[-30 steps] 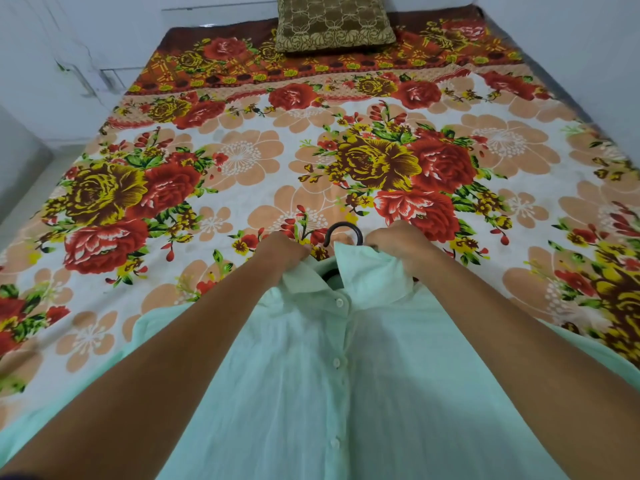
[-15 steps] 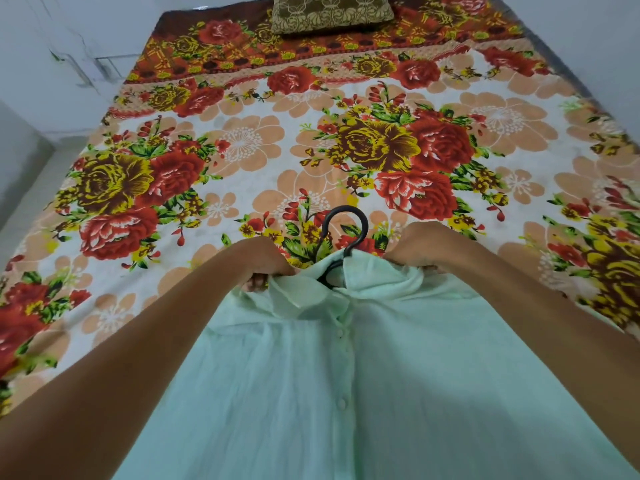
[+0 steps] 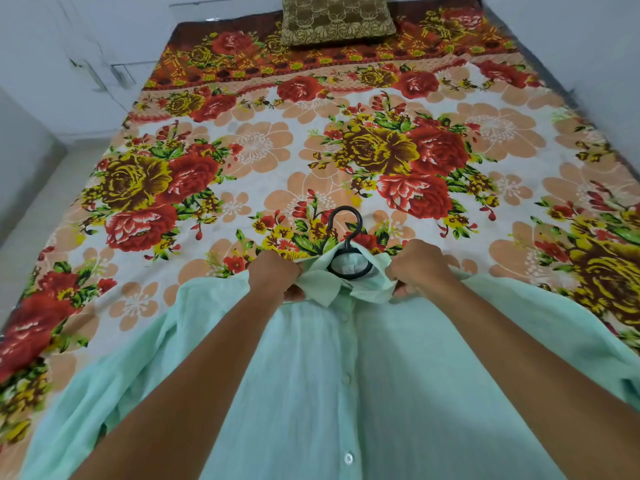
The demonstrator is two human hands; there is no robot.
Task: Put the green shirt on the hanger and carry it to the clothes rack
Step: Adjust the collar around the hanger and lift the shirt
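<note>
Collar fabric is pinched on both sides: the left hand (image 3: 275, 277) has its fingers curled round the left collar point, and the right hand (image 3: 417, 268) is closed on the right one, so that the neck of the green shirt (image 3: 311, 375) is drawn evenly about the hanger (image 3: 346, 244). The shirt is spread front-up on the near part of the bed (image 3: 242, 157), buttoned down the middle, with its sleeves lying out to left and right. Only the black hook and a loop below it are seen, projecting from the neck opening toward the far side; the hanger's arms are hidden under the cloth, so it cannot be told whether the shoulders are fully seated. The hook is probably left exposed so that it can be grasped for the carry. A pillow (image 3: 337, 19) is set at the far end. No clothes rack is in view.
</note>
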